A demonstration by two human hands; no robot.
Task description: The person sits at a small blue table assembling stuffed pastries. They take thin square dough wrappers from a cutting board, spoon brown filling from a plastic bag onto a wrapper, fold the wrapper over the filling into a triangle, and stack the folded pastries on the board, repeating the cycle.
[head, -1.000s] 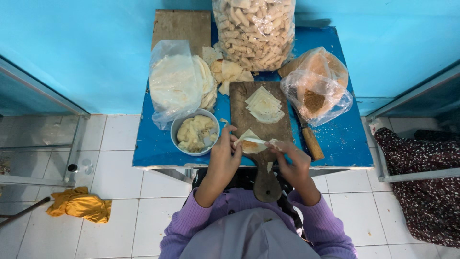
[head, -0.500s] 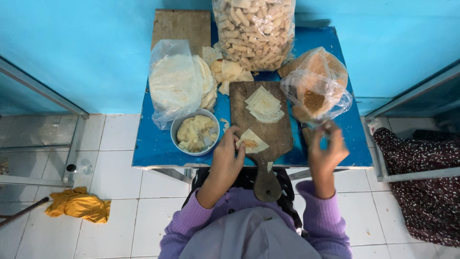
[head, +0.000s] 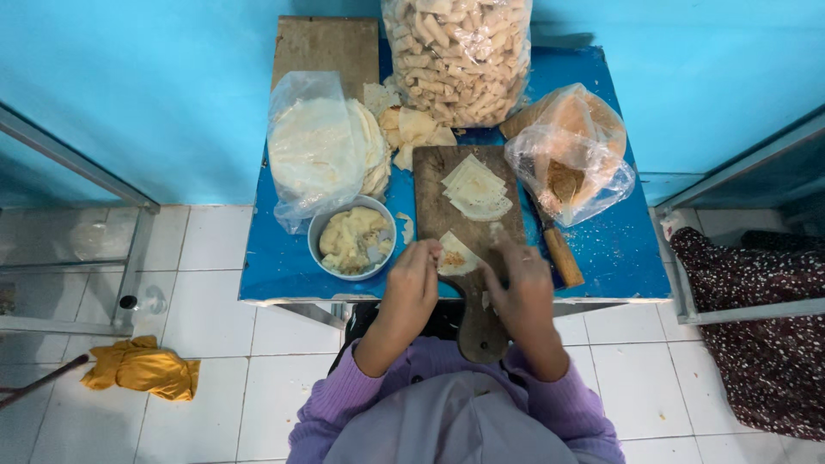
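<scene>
Both hands are pinching a pale wrapper point(head: 455, 257) lying between them on the wooden board point(head: 438, 185): left hand point(head: 413, 283) gripping its near edge, right hand point(head: 521, 279) its other side. A bowl of filling point(head: 351, 239) is sitting just beyond the left hand on the blue counter point(head: 610, 253).

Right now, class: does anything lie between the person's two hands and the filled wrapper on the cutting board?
Nothing visible does. The left hand and right hand both touch the filled wrapper on the cutting board; the wrapper stack lies farther back.
</scene>
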